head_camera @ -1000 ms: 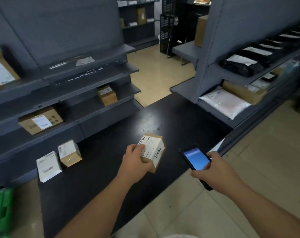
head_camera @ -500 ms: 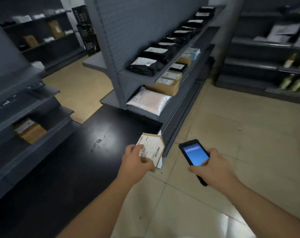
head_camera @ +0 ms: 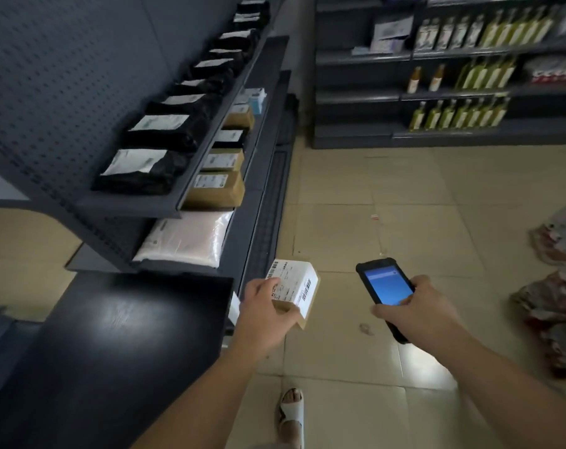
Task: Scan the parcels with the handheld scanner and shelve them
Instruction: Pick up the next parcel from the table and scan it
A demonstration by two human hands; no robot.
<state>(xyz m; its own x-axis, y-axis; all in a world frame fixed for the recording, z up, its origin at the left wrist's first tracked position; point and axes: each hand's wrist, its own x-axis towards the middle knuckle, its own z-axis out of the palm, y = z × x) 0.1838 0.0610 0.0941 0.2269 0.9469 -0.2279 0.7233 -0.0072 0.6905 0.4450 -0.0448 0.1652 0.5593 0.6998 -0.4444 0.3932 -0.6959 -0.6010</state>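
Head view: handheld scanner (head_camera: 384, 288) tilted, screen end up-left.

The left hand (head_camera: 262, 314) grips a labelled parcel (head_camera: 294, 288); the right hand (head_camera: 418, 314) holds the blue-screened scanner (head_camera: 385, 286) beside grey shelves (head_camera: 210, 131).

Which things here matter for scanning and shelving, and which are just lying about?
Job:
small cardboard parcel with white label, held in left hand
black handheld scanner with blue screen, held in right hand
grey metal shelf unit

Lying about:
green bottles on far shelves
red-and-white bags on floor
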